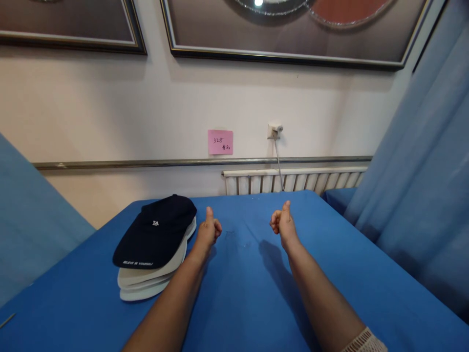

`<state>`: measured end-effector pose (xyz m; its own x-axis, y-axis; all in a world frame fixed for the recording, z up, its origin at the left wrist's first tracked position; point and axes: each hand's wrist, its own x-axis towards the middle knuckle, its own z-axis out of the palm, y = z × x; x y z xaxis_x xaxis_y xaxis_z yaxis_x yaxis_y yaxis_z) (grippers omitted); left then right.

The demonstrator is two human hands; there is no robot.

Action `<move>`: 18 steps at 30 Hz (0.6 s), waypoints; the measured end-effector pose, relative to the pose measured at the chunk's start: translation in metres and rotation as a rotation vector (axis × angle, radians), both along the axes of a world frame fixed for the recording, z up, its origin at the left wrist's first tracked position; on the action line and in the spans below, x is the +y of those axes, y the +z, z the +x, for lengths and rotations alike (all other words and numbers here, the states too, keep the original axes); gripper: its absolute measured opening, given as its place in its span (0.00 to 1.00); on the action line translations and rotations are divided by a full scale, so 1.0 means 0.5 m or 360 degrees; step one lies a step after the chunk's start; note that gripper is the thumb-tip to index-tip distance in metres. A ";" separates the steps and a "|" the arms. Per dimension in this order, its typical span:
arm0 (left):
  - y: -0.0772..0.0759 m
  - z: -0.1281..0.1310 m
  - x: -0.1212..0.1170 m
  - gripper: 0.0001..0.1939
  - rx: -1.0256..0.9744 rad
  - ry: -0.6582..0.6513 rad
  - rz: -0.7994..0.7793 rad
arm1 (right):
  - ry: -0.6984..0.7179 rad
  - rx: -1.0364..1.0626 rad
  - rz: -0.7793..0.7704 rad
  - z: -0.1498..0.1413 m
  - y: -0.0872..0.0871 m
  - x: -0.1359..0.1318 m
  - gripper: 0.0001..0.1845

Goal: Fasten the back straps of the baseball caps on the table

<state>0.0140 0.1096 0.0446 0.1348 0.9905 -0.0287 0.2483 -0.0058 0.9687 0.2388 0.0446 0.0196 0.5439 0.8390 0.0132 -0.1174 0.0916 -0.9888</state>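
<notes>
- From here, the navy-topped stack of baseball caps sits just beside the left hand, fingers curled.
- Right hand, well apart: fingers curled too.

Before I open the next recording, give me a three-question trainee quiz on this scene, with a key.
1. True or false: the right hand points its thumb upward.
2. Which cap tops the cap stack? A) a red one; B) the navy cap; C) a yellow one.
3. Fill in: the hand nearer the cap stack is the ___ one.

Key:
1. True.
2. B.
3. Left; the left hand is just beside the cap stack.
</notes>
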 end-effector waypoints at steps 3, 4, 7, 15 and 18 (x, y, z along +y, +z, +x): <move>-0.007 0.000 0.002 0.39 0.0019 -0.0007 -0.0006 | 0.0018 -0.0023 -0.0031 -0.001 -0.004 0.003 0.43; -0.010 0.000 0.002 0.39 0.0022 -0.0012 -0.0011 | 0.0025 -0.0030 -0.0041 -0.001 -0.005 0.004 0.43; -0.017 0.001 0.001 0.40 0.0014 -0.0031 -0.0035 | 0.0044 -0.0043 -0.0057 -0.003 -0.009 0.006 0.44; -0.033 0.005 -0.007 0.40 0.0019 -0.0027 -0.0056 | 0.0075 -0.0069 -0.0084 -0.011 -0.025 0.016 0.43; -0.041 0.005 -0.006 0.40 0.0014 -0.0037 -0.0076 | 0.0090 -0.0098 -0.0107 -0.013 -0.033 0.020 0.43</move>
